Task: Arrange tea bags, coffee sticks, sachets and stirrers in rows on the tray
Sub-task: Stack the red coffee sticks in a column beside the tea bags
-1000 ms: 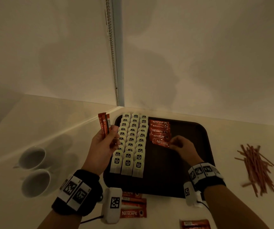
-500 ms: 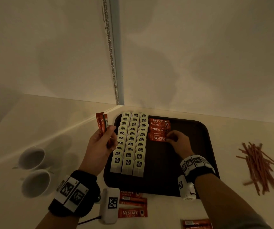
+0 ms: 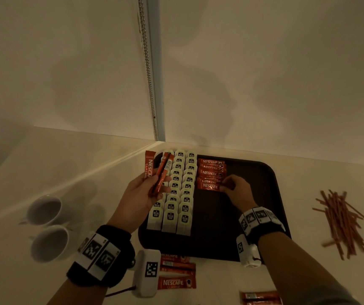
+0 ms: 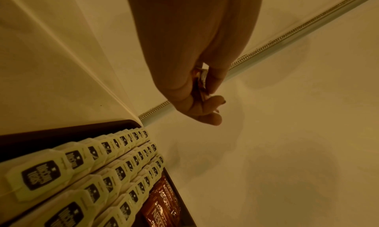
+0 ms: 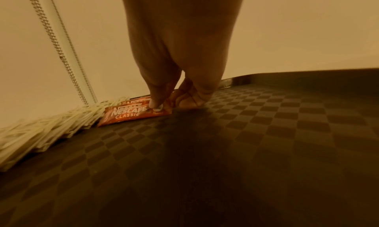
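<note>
Head view: left hand (image 3: 140, 195) is gripping spare coffee sticks (image 3: 162, 173) marked NESCAFE above the tea bags (image 3: 177, 194) on the tray (image 3: 271, 194) — stirrers (image 3: 341, 223) and cups (image 3: 44, 209) are lying outside it.

Left wrist: tea-bag tags are showing unreadable print.

Right wrist: right hand (image 5: 180, 78) is pinching a "NESCAFE CLASSIC" stick (image 5: 131, 115) — lying on the tray.

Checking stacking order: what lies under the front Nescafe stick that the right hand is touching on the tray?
The front Nescafe stick rests on the dark tray, its far edge seemingly overlapping the next stick. The right hand covers its right end.
</note>
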Motion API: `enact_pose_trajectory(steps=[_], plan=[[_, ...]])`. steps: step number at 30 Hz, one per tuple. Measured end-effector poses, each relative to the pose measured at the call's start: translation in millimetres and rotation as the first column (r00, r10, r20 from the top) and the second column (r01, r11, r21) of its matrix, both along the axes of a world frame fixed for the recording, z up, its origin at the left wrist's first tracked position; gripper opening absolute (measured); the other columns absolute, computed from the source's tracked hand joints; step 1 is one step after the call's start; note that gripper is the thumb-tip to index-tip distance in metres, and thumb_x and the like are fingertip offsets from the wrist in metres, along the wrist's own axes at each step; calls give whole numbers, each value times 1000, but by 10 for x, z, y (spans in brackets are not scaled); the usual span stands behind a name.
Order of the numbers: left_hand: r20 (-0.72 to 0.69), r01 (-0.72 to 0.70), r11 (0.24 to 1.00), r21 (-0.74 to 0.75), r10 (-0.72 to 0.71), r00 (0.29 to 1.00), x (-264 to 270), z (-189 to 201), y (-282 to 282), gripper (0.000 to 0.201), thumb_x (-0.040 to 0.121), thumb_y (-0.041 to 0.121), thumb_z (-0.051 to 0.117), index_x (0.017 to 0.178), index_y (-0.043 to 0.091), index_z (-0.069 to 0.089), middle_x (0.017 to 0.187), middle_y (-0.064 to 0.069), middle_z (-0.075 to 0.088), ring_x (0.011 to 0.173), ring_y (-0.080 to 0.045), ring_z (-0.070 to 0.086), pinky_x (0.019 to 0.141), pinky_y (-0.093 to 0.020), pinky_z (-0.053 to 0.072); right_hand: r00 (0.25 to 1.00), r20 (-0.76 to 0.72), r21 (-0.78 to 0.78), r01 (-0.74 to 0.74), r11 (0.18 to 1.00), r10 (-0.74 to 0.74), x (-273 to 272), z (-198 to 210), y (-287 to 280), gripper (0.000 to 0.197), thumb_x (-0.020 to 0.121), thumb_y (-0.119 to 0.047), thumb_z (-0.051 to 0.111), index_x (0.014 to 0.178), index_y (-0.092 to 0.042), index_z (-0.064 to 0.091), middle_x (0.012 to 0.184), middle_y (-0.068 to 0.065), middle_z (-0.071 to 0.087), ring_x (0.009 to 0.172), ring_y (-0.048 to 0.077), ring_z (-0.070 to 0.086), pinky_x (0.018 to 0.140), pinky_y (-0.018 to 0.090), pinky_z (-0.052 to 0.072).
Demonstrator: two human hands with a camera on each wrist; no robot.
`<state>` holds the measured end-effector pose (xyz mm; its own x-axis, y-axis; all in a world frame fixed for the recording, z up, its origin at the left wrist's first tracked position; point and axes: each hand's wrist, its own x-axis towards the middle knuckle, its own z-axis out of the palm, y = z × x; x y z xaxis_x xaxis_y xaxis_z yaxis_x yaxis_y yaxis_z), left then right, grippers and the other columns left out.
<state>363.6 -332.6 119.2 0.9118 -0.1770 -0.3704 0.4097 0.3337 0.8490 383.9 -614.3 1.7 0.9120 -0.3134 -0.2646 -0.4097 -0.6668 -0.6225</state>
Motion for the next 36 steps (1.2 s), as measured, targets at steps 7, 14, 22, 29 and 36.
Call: enact_pose_trajectory(steps=[7,14,22,29,36], plan=[[114,69,977,201,-93,989,23,27,-36,22,91,9,57,95,21,76,87,-5,71,78,-17,62,82,-32,46,971,237,298,-92,950,20,8,746,427,14,93,-29,54,99,-18,57,98,-6,58,94,15,58,83,29,52],[221,116,953,280,-182,958,13,100,-128,18,91,10,58,101,7,72,102,-12,72,104,-29,66,97,-38,49,937,288,710,-347,612,197,-187,1288,935,17,90,-10,57,107,-11,62,98,7,63,85,13,66,77,23,54],[135,2,1000,14,-4,991,-2,142,-138,30,89,3,58,117,11,62,100,-9,72,94,-21,70,77,-20,55,894,395,505,-405,762,213,-271,1219,935,27,86,-7,62,111,-19,61,111,-3,60,90,-6,55,73,13,47],[263,-119,978,170,72,962,-8,95,-154,20,81,4,69,101,5,70,94,-14,72,87,-23,70,77,-27,56,851,484,447,-440,779,204,-271,1266,995,20,84,-7,66,104,-8,68,96,1,68,82,4,63,73,17,50],[220,-89,983,159,53,974,-6,120,-150,12,89,12,62,92,3,69,87,-11,72,86,-24,70,76,-26,57,881,280,437,-472,766,382,-218,1402,967,23,82,-10,69,100,-15,55,84,-1,71,70,-1,64,65,12,47]])
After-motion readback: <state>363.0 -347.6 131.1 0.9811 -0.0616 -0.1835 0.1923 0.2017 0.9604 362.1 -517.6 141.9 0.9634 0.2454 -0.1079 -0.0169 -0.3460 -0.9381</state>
